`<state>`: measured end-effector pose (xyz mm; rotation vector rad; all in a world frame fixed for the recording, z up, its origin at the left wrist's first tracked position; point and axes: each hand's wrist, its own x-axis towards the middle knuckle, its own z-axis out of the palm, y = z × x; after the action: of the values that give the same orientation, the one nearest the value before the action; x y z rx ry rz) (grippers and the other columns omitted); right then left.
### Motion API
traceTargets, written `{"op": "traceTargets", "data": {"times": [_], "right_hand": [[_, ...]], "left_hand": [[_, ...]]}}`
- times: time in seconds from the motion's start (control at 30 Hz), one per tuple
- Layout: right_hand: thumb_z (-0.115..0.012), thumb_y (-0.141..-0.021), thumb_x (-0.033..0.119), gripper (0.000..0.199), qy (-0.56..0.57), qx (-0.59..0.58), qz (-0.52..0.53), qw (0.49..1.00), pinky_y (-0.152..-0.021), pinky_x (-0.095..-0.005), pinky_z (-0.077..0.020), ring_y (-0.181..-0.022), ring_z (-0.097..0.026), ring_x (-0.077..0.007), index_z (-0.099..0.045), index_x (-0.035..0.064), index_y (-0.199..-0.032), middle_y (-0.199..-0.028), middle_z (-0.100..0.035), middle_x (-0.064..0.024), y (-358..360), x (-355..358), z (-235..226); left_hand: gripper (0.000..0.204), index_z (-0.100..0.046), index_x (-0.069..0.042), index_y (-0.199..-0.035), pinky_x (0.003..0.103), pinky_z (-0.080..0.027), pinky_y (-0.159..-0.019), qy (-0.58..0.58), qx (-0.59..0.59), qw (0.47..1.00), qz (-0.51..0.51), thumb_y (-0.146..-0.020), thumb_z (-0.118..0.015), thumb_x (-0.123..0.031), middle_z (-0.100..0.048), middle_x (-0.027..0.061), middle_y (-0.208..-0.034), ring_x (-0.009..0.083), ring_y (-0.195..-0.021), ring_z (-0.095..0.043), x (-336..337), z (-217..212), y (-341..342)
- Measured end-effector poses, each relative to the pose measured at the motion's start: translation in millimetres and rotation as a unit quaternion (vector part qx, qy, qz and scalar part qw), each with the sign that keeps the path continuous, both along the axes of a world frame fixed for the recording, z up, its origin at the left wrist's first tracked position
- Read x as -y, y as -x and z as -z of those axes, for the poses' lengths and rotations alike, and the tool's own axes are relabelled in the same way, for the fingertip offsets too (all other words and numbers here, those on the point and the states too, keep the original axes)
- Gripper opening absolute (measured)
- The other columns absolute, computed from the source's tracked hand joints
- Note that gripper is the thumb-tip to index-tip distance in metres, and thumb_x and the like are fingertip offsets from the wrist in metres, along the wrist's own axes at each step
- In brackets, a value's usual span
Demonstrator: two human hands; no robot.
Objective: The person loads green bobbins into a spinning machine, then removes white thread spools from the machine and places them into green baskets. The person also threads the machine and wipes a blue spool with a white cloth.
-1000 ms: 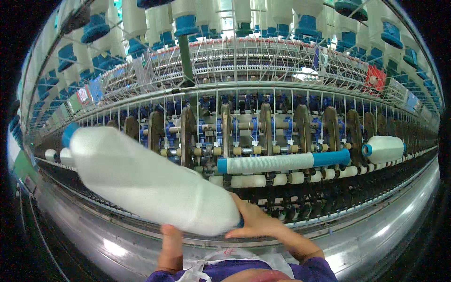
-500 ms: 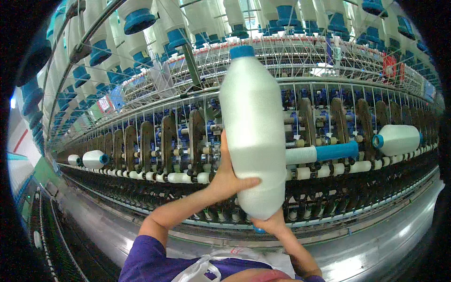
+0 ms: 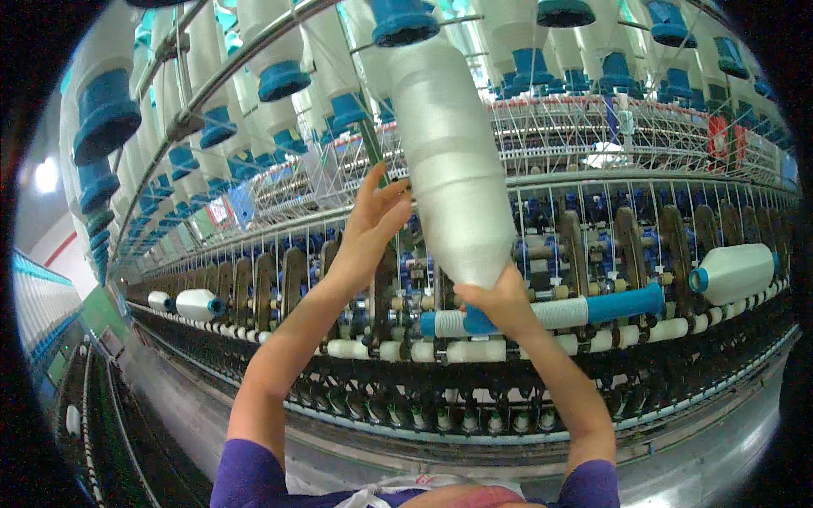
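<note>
A large white bobbin of yarn (image 3: 457, 169) stands raised and tilted in front of the machine, its top up among the hanging bobbins. My right hand (image 3: 500, 303) grips its lower end, around the blue tube end (image 3: 478, 320). Just left of the bobbin, my left hand (image 3: 377, 216) is off it, with its fingers apart and nothing in them. Behind my right hand lies a long blue tube (image 3: 622, 303) with a little white yarn wound on its middle, resting along the machine's row of white rollers.
Overhead hang several white bobbins with blue ends (image 3: 284, 80) from a metal rail (image 3: 246, 55). Another wound bobbin (image 3: 735, 274) lies at the right, and a smaller-looking one (image 3: 196, 303) at the left. White rollers (image 3: 474, 351) run along the spinning machine.
The bobbin has gone up toward the hanging ones and leans left at its top. My left hand has let go of it and opened; my right hand has risen with it.
</note>
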<state>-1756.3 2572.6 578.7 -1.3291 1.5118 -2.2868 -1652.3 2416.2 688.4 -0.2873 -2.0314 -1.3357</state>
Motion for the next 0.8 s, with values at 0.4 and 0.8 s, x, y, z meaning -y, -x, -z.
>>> {"op": "traceTargets", "data": {"times": [0.4,0.8], "right_hand": [[-0.075,-0.060,0.035,0.080,0.054,-0.193,0.278,0.940,-0.088,-0.0411,-0.0473,-0.099,-0.060,-0.0376,-0.043,-0.0087,-0.118,-0.112,-0.057,-0.0247,98,98,-191],[-0.075,-0.060,0.037,0.086,0.065,-0.196,0.269,0.941,-0.090,-0.0405,-0.0457,-0.106,-0.056,-0.0397,-0.037,-0.0117,-0.120,-0.112,-0.057,-0.0289,93,112,-292]], "left_hand": [[0.058,-0.030,-0.008,-0.140,0.034,-0.038,-0.100,0.092,-0.034,0.984,-0.149,-0.090,-0.058,-0.012,-0.043,0.0113,-0.133,0.0211,-0.123,-0.044,54,1,-38],[0.046,-0.036,-0.004,-0.136,0.032,-0.037,-0.102,0.133,-0.081,0.975,-0.157,-0.093,-0.052,-0.009,-0.048,0.0099,-0.130,0.0189,-0.121,-0.046,50,-24,-37]]}}
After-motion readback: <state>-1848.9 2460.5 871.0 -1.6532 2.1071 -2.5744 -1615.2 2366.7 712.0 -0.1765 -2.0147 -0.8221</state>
